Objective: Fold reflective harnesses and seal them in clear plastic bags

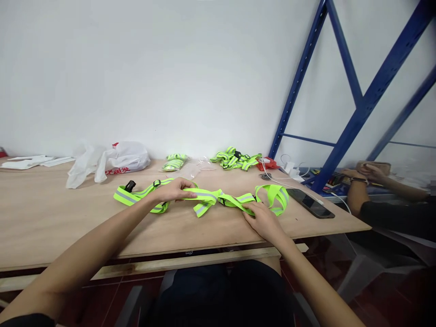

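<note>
A neon yellow-green reflective strap (205,195) with a grey stripe stretches across the wooden table in front of me. My left hand (175,190) is closed on its left part, thumb and fingers pinching the band. On the right, my right hand (262,219) has its fingers closed on the band beside a loose loop. Between the hands the strap crosses itself, and a short end hangs toward me. A black buckle (130,186) and a black slider (156,183) show on the left stretch. Part of the strap is hidden behind my left hand.
At the back lie another bundle of green straps (236,159), a packaged strap (175,162) and a white plastic bag (127,156). A phone (311,203) with a cable lies near the right edge. Beyond a blue metal frame (361,102), another person's hands (364,172) hold a phone.
</note>
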Demonstrator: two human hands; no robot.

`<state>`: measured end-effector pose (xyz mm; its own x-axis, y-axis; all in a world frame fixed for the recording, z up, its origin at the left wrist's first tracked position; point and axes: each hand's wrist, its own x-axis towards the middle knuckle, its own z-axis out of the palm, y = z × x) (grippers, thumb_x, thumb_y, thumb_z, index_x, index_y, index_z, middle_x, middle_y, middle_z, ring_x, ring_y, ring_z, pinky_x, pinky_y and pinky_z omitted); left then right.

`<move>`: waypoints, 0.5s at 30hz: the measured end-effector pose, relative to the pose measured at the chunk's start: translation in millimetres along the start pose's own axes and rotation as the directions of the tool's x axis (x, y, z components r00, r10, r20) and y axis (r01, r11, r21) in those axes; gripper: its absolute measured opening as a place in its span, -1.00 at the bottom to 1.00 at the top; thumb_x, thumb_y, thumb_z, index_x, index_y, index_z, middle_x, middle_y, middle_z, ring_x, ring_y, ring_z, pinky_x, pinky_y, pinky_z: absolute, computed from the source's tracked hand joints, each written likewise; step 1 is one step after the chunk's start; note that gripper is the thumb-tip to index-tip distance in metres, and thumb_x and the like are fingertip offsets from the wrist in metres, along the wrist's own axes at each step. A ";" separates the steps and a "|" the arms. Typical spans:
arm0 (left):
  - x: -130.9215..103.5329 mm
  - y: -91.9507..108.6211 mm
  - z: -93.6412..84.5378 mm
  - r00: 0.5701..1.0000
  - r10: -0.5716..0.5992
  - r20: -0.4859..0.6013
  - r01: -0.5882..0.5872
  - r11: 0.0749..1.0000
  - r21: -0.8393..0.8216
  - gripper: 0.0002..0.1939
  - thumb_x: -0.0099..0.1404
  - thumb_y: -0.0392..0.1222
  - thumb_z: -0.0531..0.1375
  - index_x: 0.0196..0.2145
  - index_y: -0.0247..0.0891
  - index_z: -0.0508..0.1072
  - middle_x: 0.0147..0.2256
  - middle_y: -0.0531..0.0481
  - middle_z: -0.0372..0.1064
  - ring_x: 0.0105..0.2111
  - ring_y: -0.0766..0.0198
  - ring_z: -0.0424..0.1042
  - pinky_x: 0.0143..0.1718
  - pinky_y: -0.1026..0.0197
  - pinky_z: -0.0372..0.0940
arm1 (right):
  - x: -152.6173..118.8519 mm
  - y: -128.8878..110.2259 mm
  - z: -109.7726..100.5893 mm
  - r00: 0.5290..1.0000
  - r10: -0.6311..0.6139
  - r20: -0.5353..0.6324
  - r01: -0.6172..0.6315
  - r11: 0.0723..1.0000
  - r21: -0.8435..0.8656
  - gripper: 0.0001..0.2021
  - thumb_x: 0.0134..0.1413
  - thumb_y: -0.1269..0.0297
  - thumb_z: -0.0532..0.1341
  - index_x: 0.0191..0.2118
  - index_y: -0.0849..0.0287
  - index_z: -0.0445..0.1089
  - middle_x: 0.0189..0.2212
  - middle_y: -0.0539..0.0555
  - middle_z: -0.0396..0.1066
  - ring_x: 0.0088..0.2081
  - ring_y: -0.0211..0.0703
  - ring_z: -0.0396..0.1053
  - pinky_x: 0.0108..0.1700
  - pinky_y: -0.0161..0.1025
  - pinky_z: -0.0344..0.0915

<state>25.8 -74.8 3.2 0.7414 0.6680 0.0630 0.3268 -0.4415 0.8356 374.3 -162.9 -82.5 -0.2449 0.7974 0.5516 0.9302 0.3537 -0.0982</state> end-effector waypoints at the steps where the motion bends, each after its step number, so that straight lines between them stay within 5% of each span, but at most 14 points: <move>1: -0.1 -0.2 -0.9 1.000 -0.007 -0.019 0.007 1.000 -0.004 -0.56 0.17 0.20 0.31 -0.38 -0.29 0.45 -0.55 0.13 0.17 -0.63 0.44 0.10 -0.62 0.34 -0.03 | 0.3 1.1 0.3 1.000 -0.013 -0.005 0.013 1.000 -0.004 -0.78 0.20 0.31 0.12 -0.19 0.10 0.54 -0.20 0.13 0.59 -0.14 0.07 0.51 -0.13 -0.06 0.43; 7: -1.4 4.8 -3.2 0.995 -0.006 -0.099 0.007 1.000 0.004 -0.54 0.14 0.23 0.29 -0.41 -0.28 0.42 -0.59 0.15 0.07 -0.62 0.45 0.00 -0.62 0.33 -0.11 | 1.2 4.6 -12.0 0.991 0.093 -0.097 -0.067 0.968 0.243 -0.75 0.23 0.22 0.10 -0.27 0.09 0.54 -0.28 0.08 0.61 -0.27 0.01 0.52 -0.23 -0.14 0.40; 15: -6.2 10.7 -12.4 0.959 0.159 -0.237 -0.077 0.944 0.321 -0.61 0.25 0.16 0.23 -0.38 -0.27 0.49 -0.46 0.05 0.34 -0.44 0.31 0.28 -0.42 0.28 0.13 | 0.1 11.2 -55.0 0.965 0.262 -0.020 -0.219 0.843 0.492 -0.61 0.19 -0.05 0.17 -0.34 0.16 0.54 -0.46 0.04 0.54 -0.50 -0.12 0.43 -0.44 -0.25 0.30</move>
<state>17.5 -76.3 18.6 0.6237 0.7122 0.3222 0.4398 -0.6605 0.6086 399.7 -185.7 -38.1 0.0129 0.8522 0.5230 0.7032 0.3641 -0.6107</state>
